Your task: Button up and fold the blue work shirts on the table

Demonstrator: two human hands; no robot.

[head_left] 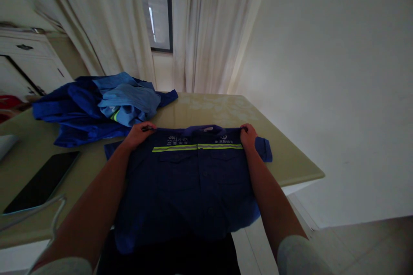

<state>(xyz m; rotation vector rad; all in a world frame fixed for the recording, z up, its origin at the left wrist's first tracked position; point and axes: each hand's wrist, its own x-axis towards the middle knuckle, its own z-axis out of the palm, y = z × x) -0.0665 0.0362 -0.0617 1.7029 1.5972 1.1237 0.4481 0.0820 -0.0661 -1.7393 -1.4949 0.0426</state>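
A dark blue work shirt (pixel 193 176) with a yellow-green reflective stripe lies front up on the pale table (pixel 226 111), its hem hanging over the near edge. My left hand (pixel 138 134) is closed on the shirt's left shoulder. My right hand (pixel 248 135) is closed on the right shoulder, beside the short sleeve. The collar sits between the two hands.
A heap of blue garments (pixel 100 107) lies at the table's back left. A dark phone or tablet (pixel 41 182) rests near the left front edge, with a white wire hanger (pixel 54 210) beside it. Curtains, a window and a white cabinet (pixel 29 60) stand behind.
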